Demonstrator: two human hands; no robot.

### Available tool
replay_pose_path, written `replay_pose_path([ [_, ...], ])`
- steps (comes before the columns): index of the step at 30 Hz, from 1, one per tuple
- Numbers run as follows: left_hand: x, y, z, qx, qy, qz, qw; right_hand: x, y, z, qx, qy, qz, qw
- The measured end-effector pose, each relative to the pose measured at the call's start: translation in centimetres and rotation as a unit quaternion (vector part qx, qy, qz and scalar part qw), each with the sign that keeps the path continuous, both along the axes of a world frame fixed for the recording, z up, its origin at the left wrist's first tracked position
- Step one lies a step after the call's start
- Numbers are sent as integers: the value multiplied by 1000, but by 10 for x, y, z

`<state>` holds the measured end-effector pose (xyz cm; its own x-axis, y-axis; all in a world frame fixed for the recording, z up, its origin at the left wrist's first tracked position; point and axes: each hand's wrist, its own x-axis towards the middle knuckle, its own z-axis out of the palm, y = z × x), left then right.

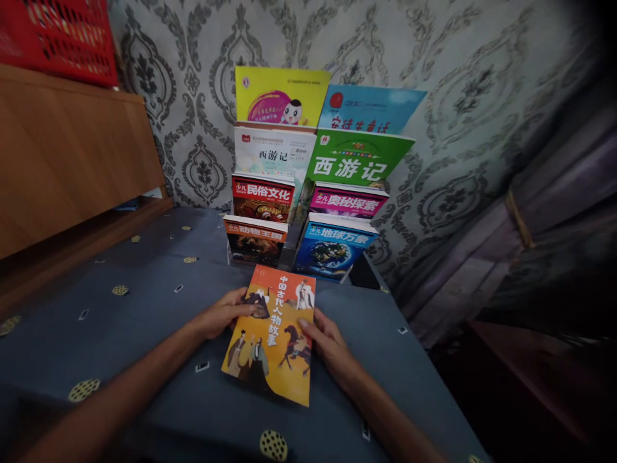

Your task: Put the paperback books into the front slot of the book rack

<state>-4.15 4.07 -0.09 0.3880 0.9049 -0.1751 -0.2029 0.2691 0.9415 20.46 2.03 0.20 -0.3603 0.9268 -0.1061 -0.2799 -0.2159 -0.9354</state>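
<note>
Both hands hold an orange-and-yellow paperback (272, 334) with Chinese title and painted historical figures, gripping its left and right edges. My left hand (222, 314) has its fingers across the left edge of the cover. My right hand (324, 344) grips the right edge, thumb on the cover. The book tilts, its lower corner resting near the blue tablecloth (144, 321). Just beyond it stands a tiered book rack (284, 257) of children's books, mostly hidden by them. Its nearest row holds a blue earth-covered book (332, 247) and a dark animal book (255, 241).
A wooden cabinet (72, 154) stands to the left, with a red plastic basket (58, 38) on top. Damask-patterned wallpaper (463, 128) is behind the rack. A grey curtain (544, 218) hangs at the right, and a dark drop lies past the table's right edge.
</note>
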Motion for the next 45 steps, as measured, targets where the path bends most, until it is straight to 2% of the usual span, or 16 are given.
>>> replay_pose_path([
  [6,-33,7,13,-5,-20,6,1000,-24,15,-7,6,-58,90,994],
  [12,-56,13,16,11,-15,51,999,-47,41,5,34,-59,118,991],
  [22,-61,43,47,70,18,74,995,-54,77,24,104,-63,103,987],
  [29,-63,69,57,125,57,89,986,-52,103,35,163,-97,104,976],
  [34,-68,85,65,174,121,99,972,-51,125,40,240,-128,113,956],
  [40,-64,107,75,217,127,142,958,-51,152,46,307,-165,65,935],
  [45,-58,121,85,271,125,166,940,-45,158,59,403,-221,12,888],
])
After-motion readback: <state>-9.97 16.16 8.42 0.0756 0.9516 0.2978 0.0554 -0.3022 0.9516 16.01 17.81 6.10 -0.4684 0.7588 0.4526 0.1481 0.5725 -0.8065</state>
